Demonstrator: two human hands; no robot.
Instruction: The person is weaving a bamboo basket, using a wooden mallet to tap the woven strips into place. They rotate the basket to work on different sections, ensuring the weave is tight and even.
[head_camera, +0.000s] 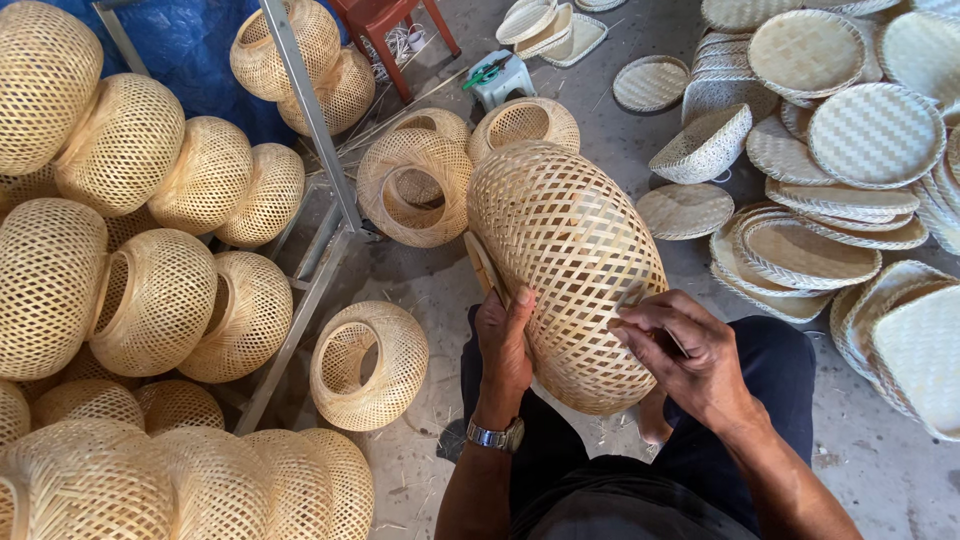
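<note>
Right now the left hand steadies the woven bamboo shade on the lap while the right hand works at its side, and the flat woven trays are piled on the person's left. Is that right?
Not quite. The head view shows the flat woven trays piled on the person's right, not the left. The rest stands: the left hand steadies the woven bamboo shade on the lap while the right hand works at its side.

ok so counting: one woven bamboo lampshade (565, 270) in the near middle, held by two hands, left hand (503, 345) and right hand (685, 355). One more lies on the floor nearby (368, 365), three sit farther back (415, 185). Too many to count in the left pile (120, 250) and the flat woven trays on the right (850, 150). One red stool (385, 20) far back.
</note>
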